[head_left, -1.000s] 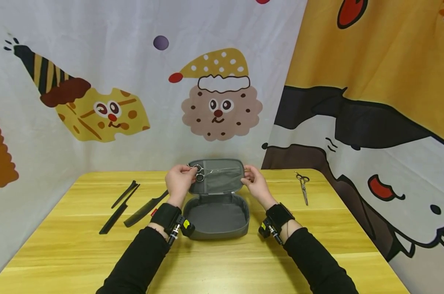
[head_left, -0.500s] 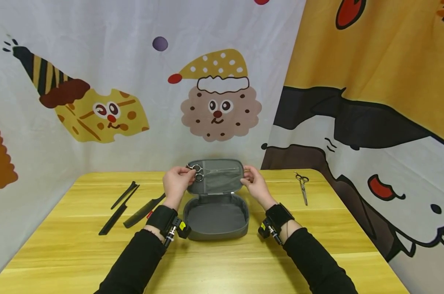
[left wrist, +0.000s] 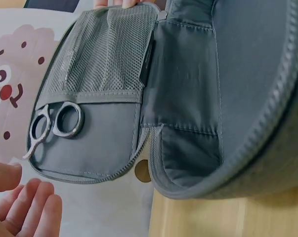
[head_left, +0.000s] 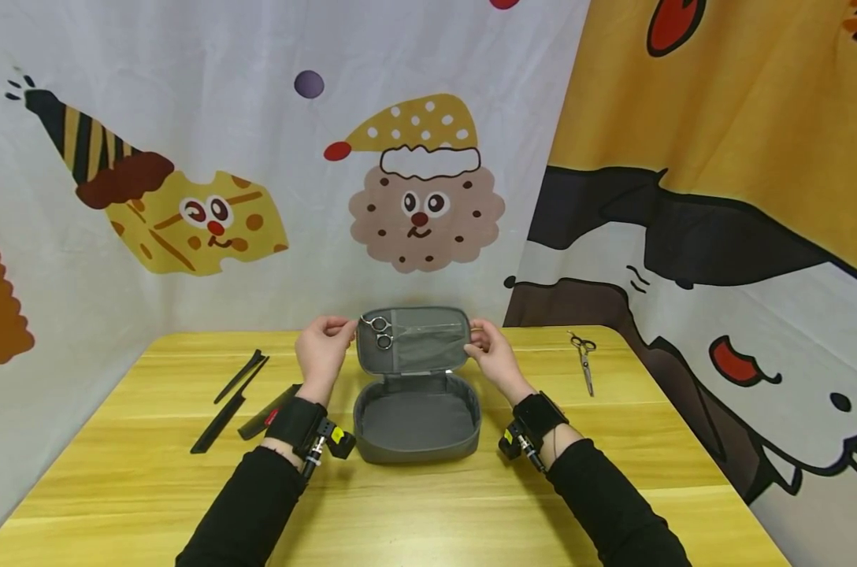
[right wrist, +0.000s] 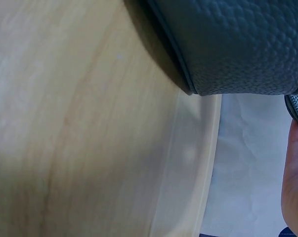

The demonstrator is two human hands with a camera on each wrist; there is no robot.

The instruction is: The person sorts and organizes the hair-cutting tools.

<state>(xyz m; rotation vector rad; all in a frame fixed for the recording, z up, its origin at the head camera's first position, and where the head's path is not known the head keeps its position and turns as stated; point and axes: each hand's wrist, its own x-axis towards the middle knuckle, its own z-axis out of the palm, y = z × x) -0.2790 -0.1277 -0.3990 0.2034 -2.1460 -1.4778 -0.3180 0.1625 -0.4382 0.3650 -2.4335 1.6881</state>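
Observation:
A grey zippered case (head_left: 417, 454) stands on the table with its lid (head_left: 374, 361) raised at the back. Scissors (left wrist: 69, 127) sit in the lid's mesh pocket (left wrist: 106, 54), blades under the mesh and both finger rings sticking out. My left hand (head_left: 322, 351) is beside the lid's left edge, fingers loosely bent and apart from the scissors in the left wrist view. My right hand (head_left: 498, 356) holds the lid's right edge between thumb and fingers; its fingertips show at the mesh pocket's far end in the left wrist view. The case's bottom compartment has nothing in it.
On the left of the wooden table (head_left: 414, 520) lie a black hair clip (head_left: 239, 376), a black tail comb (head_left: 219, 424) and another black comb (head_left: 258, 421), partly hidden by my left wrist. Another pair of scissors (head_left: 587, 366) lies on the right. A printed curtain (head_left: 258, 47) hangs behind.
My left hand has let go of the scissors' rings and moved left, off the lid. The scissors stay in the pocket. My right hand keeps its hold on the lid.

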